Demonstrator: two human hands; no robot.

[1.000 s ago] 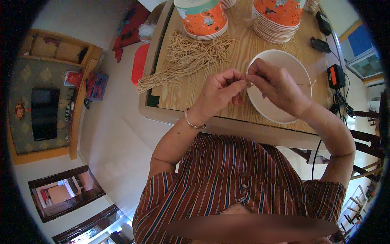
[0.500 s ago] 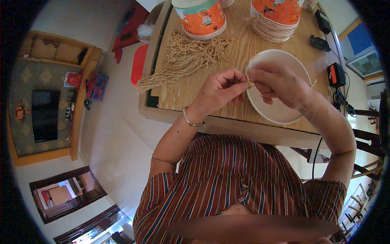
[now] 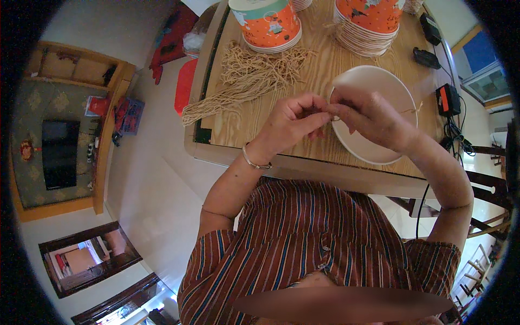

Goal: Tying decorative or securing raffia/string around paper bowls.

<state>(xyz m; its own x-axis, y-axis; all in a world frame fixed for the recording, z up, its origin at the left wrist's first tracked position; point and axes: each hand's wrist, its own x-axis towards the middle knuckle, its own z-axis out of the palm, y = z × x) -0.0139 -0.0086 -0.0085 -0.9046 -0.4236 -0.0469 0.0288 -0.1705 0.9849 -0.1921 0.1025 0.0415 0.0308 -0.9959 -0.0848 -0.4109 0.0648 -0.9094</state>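
Tub (image 3: 359, 143): left hand (image 3: 295, 118) and right hand (image 3: 375, 115) pinch cord (image 3: 336, 118) near its nine-o'clock rim; a slack pinch could let the cord slip.

on the light-brown wood-grain table (image 3: 233, 128): a round white open tub (image 3: 400, 88); left of that tub, a tan heap of twine strands (image 3: 254, 76); beyond the tub, orange-printed stacked paper tubs (image 3: 368, 19); right of it, a black orange-faced plastic box (image 3: 448, 101).
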